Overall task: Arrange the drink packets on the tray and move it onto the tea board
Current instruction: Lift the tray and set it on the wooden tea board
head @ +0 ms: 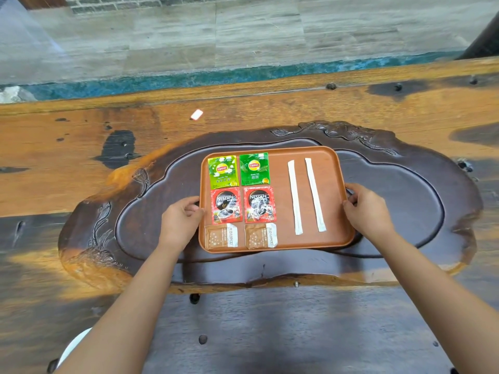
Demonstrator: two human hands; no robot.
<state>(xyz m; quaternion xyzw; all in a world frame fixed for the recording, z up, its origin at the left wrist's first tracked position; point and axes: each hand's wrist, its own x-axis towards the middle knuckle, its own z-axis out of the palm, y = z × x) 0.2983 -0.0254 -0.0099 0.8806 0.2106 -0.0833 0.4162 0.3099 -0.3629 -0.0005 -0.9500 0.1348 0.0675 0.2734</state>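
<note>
An orange-brown tray (334, 184) rests in the hollow of the dark carved tea board (151, 211). On it lie two green Lipton tea packets (223, 171) at the back left, two red Nescafe packets (225, 205) below them, two brown sugar packets (221, 236) at the front, and two long white stick packets (294, 197) on the right. My left hand (180, 221) grips the tray's left rim. On the right rim, my right hand (367, 210) holds the tray.
The tea board lies on a large wooden table (67, 163). A small white-and-pink scrap (196, 115) sits on the table behind the board. Beyond the table's far edge is a stone floor. A white object (74, 346) shows at the lower left.
</note>
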